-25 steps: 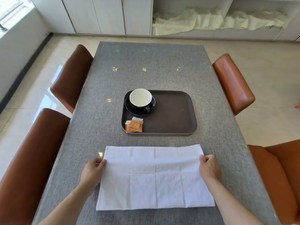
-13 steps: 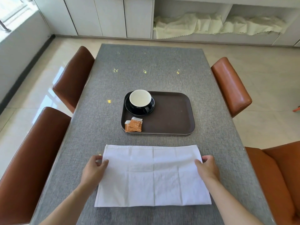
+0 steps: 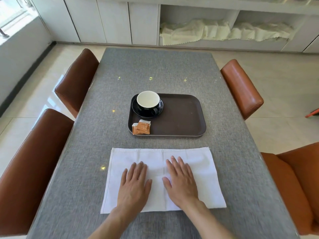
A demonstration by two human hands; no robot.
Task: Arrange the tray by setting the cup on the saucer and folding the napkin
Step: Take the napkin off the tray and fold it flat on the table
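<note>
A white napkin [image 3: 203,171] lies flat as a wide rectangle on the grey table, near me. My left hand [image 3: 134,185] and my right hand [image 3: 181,180] rest palm down side by side on its middle, fingers spread, holding nothing. Beyond the napkin sits a dark brown tray [image 3: 183,118]. In its far left corner a black cup with a white inside [image 3: 148,100] stands upright on a black saucer [image 3: 159,107]. Orange sachets [image 3: 141,127] lie at the tray's near left corner.
The grey table [image 3: 155,69] has brown leather chairs on both sides: two on the left [image 3: 76,80] [image 3: 32,161] and two on the right [image 3: 241,87] [image 3: 293,183]. White cabinets with pale cloth on a shelf [image 3: 224,31] stand at the back.
Both hands left the napkin's side edges and moved inward onto its middle, now lying flat. The napkin looks shorter front to back than one second ago.
</note>
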